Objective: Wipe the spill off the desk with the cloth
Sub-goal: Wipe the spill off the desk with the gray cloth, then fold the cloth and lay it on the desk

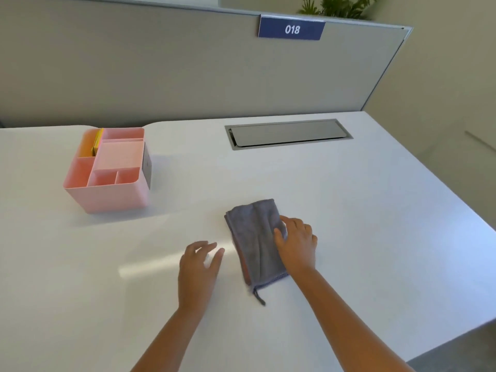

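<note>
A folded grey-blue cloth lies flat on the white desk, a small loop tag trailing from its near corner. My right hand rests on the cloth's right edge, thumb on top and fingers curled at the side, gripping it. My left hand hovers just left of the cloth with fingers spread, holding nothing. A bright glossy streak on the desk runs from under my left hand toward the cloth; I cannot tell whether it is liquid or glare.
A pink desk organiser with yellow notes stands at the back left. A grey cable hatch is set into the desk behind the cloth. A grey partition with a blue "018" sign closes the back. The desk edge falls away at right.
</note>
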Action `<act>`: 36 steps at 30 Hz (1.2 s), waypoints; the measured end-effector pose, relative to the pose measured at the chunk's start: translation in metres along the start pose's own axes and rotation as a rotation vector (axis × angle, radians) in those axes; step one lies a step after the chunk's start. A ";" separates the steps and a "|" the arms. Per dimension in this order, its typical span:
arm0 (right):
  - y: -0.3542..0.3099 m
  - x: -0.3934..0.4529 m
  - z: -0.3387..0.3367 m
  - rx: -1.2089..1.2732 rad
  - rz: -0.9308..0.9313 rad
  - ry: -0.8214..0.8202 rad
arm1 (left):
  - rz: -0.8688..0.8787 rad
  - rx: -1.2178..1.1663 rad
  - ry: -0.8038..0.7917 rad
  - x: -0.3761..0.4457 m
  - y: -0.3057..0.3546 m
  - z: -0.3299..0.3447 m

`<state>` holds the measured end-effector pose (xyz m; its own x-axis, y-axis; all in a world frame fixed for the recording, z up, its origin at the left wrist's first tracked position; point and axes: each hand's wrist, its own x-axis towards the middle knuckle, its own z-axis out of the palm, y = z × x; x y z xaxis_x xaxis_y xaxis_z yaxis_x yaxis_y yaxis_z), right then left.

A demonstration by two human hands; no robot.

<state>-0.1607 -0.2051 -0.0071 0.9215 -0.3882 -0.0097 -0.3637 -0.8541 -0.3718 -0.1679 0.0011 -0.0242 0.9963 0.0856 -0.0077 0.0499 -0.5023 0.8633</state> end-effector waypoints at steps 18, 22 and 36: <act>0.029 0.032 0.012 0.225 -0.027 -0.158 | -0.329 0.302 0.023 0.024 0.056 0.098; 0.031 0.054 0.002 0.325 -0.021 -0.086 | -0.365 0.114 0.061 0.034 0.070 0.100; 0.037 0.201 -0.048 0.386 0.064 0.109 | -0.272 -0.190 -0.054 0.156 0.140 0.141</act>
<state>0.0046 -0.3310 0.0215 0.8714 -0.4883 0.0465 -0.3228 -0.6424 -0.6951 0.0049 -0.1771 0.0237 0.9510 0.1457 -0.2729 0.3052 -0.2975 0.9046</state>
